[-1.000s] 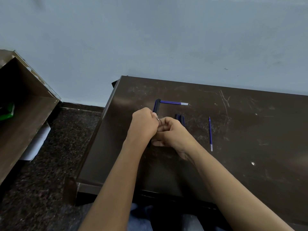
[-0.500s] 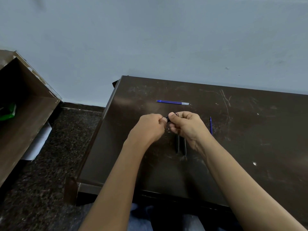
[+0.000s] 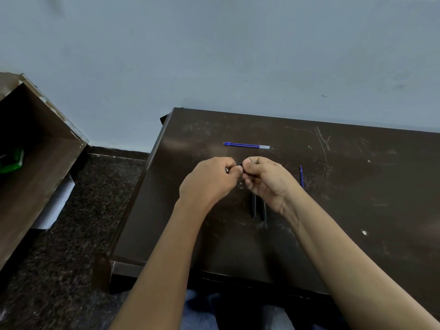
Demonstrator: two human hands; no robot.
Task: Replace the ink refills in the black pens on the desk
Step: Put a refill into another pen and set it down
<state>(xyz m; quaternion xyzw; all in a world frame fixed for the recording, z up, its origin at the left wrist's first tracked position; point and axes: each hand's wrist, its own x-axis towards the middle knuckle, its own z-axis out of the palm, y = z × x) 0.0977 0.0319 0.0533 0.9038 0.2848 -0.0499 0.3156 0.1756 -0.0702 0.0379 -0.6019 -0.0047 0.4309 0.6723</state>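
Note:
My left hand (image 3: 209, 179) and my right hand (image 3: 269, 179) meet above the middle of the dark desk (image 3: 357, 198), both closed around one black pen (image 3: 241, 165); only a small black bit shows between the thumbs. Two black pens (image 3: 258, 208) lie side by side on the desk, partly hidden under my right hand. A blue ink refill (image 3: 246, 145) lies crosswise beyond the hands. A second blue refill (image 3: 301, 176) lies to the right, half hidden behind my right wrist.
The scratched desk stands against a pale blue wall (image 3: 214, 55). A brown open cabinet (image 3: 40, 151) with something green inside stands on the left, across a strip of dark speckled floor (image 3: 83, 222). White paper (image 3: 56, 206) leans at its foot.
The black pen stood upright in my left hand a second ago; now it lies level between both hands. My right hand has moved up and right, uncovering the two pens on the desk.

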